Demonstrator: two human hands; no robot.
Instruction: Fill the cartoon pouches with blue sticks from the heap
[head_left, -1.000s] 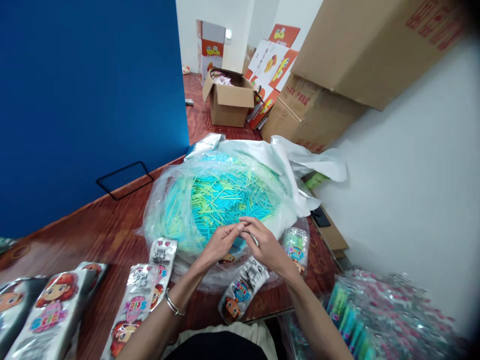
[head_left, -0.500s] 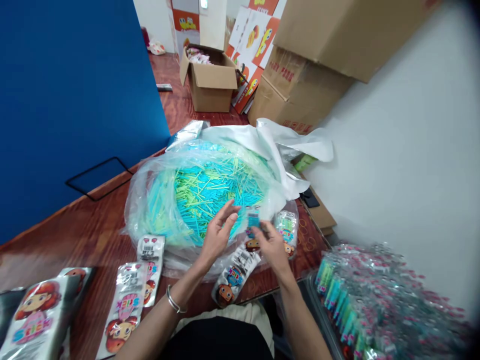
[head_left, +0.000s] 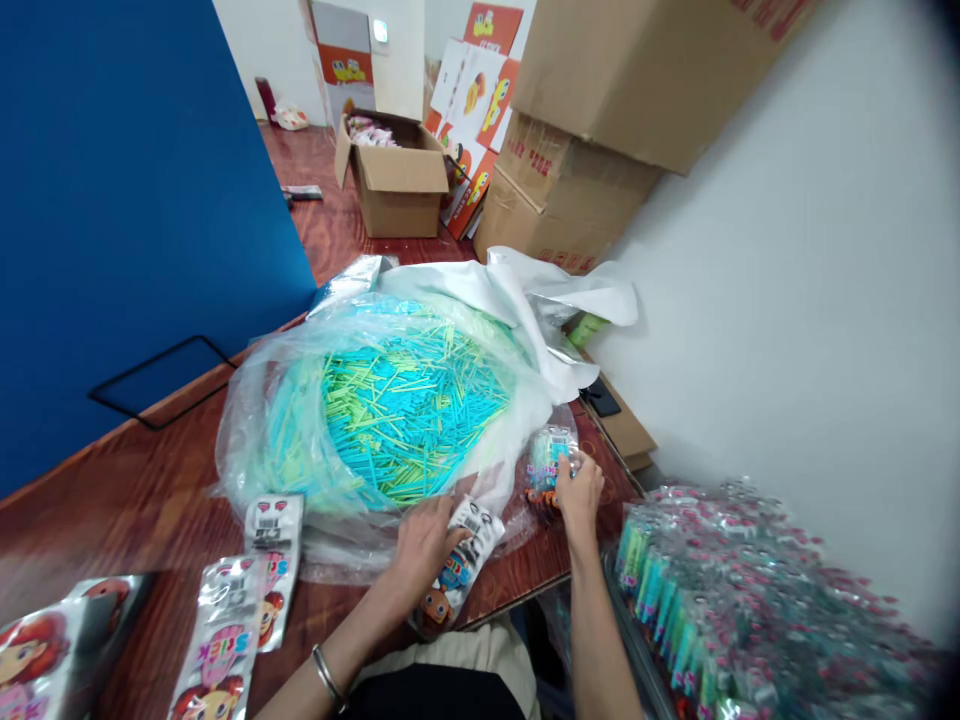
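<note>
Pinched by the right hand (head_left: 580, 493) is a clear, stick-filled plastic packet (head_left: 552, 455), while the left hand (head_left: 424, 541), grip unclear, touches a printed silver pouch (head_left: 455, 577).

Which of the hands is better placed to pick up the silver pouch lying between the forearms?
Likely the left hand: it is right at the far end of the silver pouch. The right hand is farther off, at the clear packets.
</note>
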